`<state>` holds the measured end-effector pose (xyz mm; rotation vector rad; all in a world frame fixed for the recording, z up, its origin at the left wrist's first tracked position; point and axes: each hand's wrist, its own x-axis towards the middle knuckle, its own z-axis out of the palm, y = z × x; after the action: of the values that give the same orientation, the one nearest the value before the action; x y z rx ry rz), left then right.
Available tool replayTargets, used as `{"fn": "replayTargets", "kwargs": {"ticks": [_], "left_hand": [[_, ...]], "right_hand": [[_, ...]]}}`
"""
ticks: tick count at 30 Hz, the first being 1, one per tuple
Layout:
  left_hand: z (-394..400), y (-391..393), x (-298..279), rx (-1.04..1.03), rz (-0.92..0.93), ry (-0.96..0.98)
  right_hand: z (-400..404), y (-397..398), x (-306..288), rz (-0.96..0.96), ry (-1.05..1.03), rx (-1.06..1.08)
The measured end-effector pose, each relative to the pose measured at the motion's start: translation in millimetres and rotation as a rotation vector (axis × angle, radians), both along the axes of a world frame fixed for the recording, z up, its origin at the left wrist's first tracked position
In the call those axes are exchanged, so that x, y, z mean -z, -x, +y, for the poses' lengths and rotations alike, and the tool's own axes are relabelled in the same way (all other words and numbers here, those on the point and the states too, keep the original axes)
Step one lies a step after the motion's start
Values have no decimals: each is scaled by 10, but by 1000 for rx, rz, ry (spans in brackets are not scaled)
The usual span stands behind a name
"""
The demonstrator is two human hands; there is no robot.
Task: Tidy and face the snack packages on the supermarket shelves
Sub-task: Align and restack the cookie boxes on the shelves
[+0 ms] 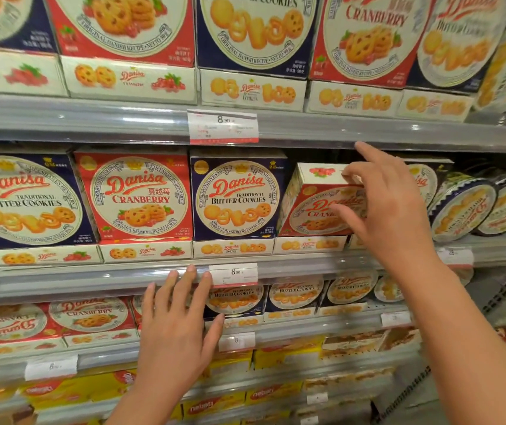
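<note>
your right hand (389, 207) is up at the middle shelf (92, 280), holding a red cranberry box (313, 207) that sits tilted, its top leaning back and its white upper face showing. your thumb crosses the front of that box and your curled fingers (352, 176) grip its top right corner, while your index finger sticks out straight toward the rail of the upper shelf (368, 133). the tilted box stands on a flat white box (310, 244), just right of an upright blue butter cookies box (234, 197). further left in the same row you have an upright red cranberry box with chinese lettering (135, 197) and another blue butter cookies box (24, 200), both facing squarely forward. right of your hand, round blue tins (463, 210) lean on their edges.

your left hand (178, 326) is lower, fingers wide and straight, holding nothing; its fingertips (190, 271) reach the front rail of the middle shelf, just left of a price tag reading 8.90 (233, 274). whether they actually touch the rail you cannot tell. behind that hand, the shelf below holds more red and blue cookie boxes (89, 314), some printed upside down. a second 8.90 tag (223, 126) hangs on the upper shelf's rail, under a row of larger boxes (254, 32).
</note>
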<state>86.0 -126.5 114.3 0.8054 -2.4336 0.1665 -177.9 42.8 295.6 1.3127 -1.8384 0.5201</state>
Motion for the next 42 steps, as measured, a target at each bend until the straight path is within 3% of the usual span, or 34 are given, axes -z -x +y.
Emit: {"fn": "replayTargets", "kwargs": {"ticks": [14, 19, 26, 35, 42], "left_hand": [[39, -54, -137, -19, -94, -63], [-9, -258, -434, 29, 83, -154], [-682, -908, -1274, -86, 364, 80], [-1436, -1309, -1640, -353, 124, 151], [-1318, -1629, -1536, -200, 274, 260]], "right_hand": [[176, -84, -193, -23, -154, 3], [291, -225, -269, -80, -177, -51], [202, -476, -423, -144, -154, -164], [-188, -1133, -441, -230, -185, -406], [-387, -1390, -387, -231, -133, -421]]}}
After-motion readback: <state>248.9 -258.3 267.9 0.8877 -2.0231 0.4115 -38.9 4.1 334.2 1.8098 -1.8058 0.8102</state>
